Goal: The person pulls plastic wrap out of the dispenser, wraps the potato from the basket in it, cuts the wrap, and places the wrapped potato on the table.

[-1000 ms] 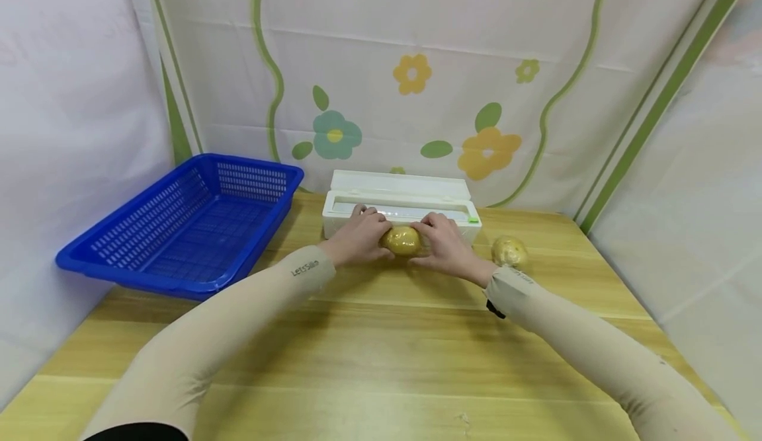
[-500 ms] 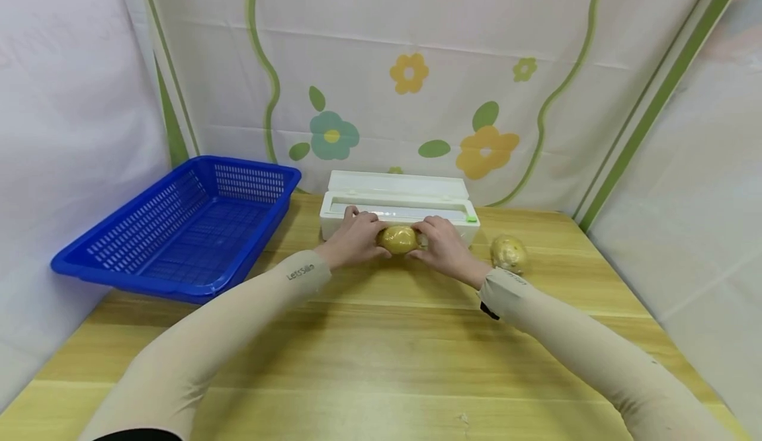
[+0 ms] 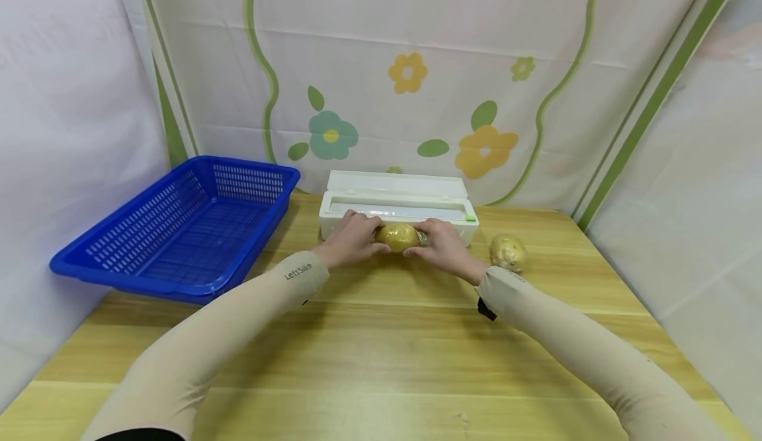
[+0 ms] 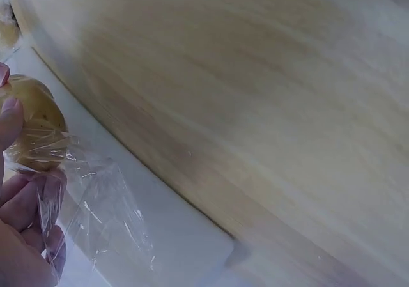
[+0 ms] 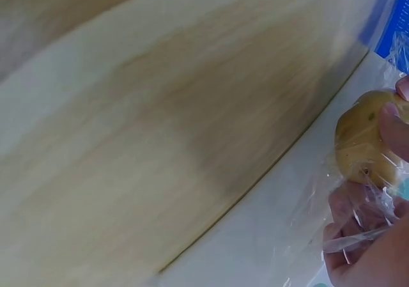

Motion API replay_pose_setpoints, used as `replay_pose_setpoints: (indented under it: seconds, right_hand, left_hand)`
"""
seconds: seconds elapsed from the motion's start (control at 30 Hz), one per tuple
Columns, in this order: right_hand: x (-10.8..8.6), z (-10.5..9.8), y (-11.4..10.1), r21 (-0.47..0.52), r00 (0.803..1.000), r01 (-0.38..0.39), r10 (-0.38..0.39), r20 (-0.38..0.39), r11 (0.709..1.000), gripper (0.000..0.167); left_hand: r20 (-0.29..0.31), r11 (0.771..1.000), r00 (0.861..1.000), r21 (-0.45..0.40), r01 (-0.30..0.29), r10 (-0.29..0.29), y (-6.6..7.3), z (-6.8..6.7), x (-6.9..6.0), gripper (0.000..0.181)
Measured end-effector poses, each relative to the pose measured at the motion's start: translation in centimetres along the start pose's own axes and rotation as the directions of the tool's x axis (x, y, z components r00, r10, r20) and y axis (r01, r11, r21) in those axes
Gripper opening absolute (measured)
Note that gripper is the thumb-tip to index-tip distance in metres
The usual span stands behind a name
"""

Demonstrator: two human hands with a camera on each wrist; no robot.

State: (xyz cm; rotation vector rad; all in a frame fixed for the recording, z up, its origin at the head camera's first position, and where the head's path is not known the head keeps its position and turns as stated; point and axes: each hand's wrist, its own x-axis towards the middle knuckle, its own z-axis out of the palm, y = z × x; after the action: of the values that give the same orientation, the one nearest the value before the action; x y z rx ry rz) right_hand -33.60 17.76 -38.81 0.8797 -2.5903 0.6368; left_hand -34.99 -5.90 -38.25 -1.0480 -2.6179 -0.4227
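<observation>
In the head view a yellow potato sits between both hands, just in front of the white cling film dispenser. My left hand grips its left end with thumb and fingers. The right hand holds the opposite end, where film bunches up. Loose cling film hangs from the potato past the left fingers in the left wrist view. More clear wrap stretches over the right fingers in the right wrist view. The dispenser's lid stands open at the back.
A second potato, wrapped in film, lies right of the dispenser. The blue basket stands at the left of the wooden table. A patterned cloth wall rises behind, with white cloth at both sides.
The potato has shifted slightly left between my hands, and film bunched at its right end now shows. Both hands stay on it, with small finger movements. The camera view has drifted slightly.
</observation>
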Motion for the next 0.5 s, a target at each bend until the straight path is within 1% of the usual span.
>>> replay_pose_setpoints:
  seconds: [0.2, 0.3, 0.4, 0.5]
  right_hand:
    - [0.06, 0.12, 0.1, -0.003, 1.0, -0.001, 0.001, 0.028, 1.0, 0.048]
    - [0.16, 0.2, 0.19, 0.0, 0.999, 0.001, -0.001, 0.043, 1.0, 0.044]
    - [0.31, 0.21, 0.24, 0.001, 0.998, 0.002, -0.002, 0.064, 1.0, 0.04]
    - [0.44, 0.08, 0.24, -0.017, 0.996, 0.006, -0.004, 0.087, 1.0, 0.038]
  left_hand:
    - [0.006, 1.0, 1.0, 0.026, -0.013, 0.013, -0.18, 0.28, 0.16, 0.04]
    - [0.013, 0.998, 1.0, 0.054, -0.016, 0.015, -0.19, 0.4, 0.21, 0.04]
    - [0.031, 0.996, 1.0, 0.094, -0.001, -0.002, 0.01, 0.48, 0.19, 0.038]
    - [0.055, 0.988, 0.998, 0.152, 0.021, -0.03, 0.37, 0.58, 0.19, 0.041]
